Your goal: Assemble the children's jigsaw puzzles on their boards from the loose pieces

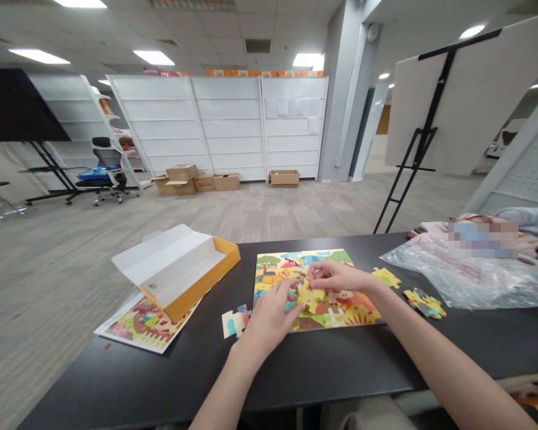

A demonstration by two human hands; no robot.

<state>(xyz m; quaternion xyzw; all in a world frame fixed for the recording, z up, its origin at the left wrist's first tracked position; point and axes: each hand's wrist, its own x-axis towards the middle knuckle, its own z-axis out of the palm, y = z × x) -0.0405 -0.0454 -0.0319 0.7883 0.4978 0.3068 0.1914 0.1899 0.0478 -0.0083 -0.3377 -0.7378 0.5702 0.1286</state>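
Observation:
A colourful farm-scene jigsaw puzzle [269,266] lies flat on the black table, with an animal, a red barn and a white fence printed on it. Over its middle, a yellow puzzle piece [312,300] sits between my two hands. My left hand [271,310] curls in from the left, thumb and fingers at the piece's left side. From the right, my right hand [338,276] pinches with thumb and forefinger at the piece's upper edge. My fingers cover part of the picture beneath.
Loose puzzle pieces [234,321] lie left of the puzzle; a yellow piece [387,276] and a small pile of pieces [425,303] lie right. An open yellow-and-white box [197,280] rests on a printed picture sheet [138,328]. A clear plastic bag [457,280] occupies the right side.

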